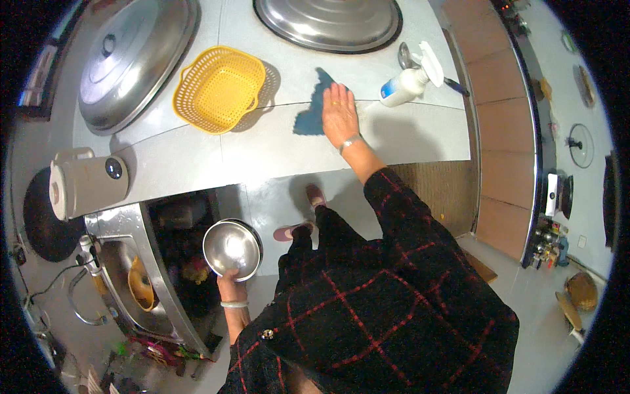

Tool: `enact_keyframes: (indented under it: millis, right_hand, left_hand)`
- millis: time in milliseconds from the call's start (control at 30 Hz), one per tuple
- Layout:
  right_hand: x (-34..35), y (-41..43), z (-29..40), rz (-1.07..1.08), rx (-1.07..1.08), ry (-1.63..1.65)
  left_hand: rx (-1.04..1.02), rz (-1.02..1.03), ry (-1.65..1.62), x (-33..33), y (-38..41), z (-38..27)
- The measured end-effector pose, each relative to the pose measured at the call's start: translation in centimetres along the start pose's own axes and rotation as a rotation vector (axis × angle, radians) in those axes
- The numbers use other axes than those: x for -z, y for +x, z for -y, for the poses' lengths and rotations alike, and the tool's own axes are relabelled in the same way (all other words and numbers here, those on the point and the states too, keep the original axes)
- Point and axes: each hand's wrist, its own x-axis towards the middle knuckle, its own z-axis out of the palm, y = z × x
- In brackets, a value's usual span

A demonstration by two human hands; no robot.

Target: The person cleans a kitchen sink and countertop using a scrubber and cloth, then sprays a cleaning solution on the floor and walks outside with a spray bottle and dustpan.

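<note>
My right hand (pixel 339 113) lies flat, fingers together, on a dark blue cloth (pixel 311 117) spread on the white tiled counter (pixel 275 147). My left hand (pixel 232 284) grips the rim of a stainless steel bowl (pixel 231 248), held low in front of the counter; a second rim shows behind it, so bowls may be stacked. To the right of the cloth a white spray bottle (pixel 404 87) lies tilted on the counter. A yellow plastic basket (pixel 219 91) sits to the left of the cloth.
Large metal lids (pixel 142 59) (pixel 327 24) cover the counter's far side. A beige thermos jug (pixel 88 182) is at the left edge, above a steel sink (pixel 118 246) holding a yellow item (pixel 141 285). A dark-handled utensil (pixel 456 86) lies behind the bottle.
</note>
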Motion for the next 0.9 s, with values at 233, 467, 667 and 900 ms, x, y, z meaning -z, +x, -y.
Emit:
enact_keyframes:
  millis: [233,467,667,900]
  right_hand:
    - [5.7,-10.8,-6.3,0.236,-0.076,0.128]
    - [2.6,-12.4,-14.2,-0.202,-0.511,0.282]
    - [4.1,-9.4,4.1,-0.014,0.019,0.618]
    - [5.8,-4.5,6.4,-0.121,0.111,0.973]
  left_hand:
    - [0.018,0.192,-0.061,-1.0,1.6,0.2]
    - [-0.011,0.165,0.035,-2.1,0.8,-1.0]
    - [0.005,0.100,0.045,-2.0,-0.3,-0.4]
    - [-0.040,0.081,-0.081,-2.0,-2.4,-0.4]
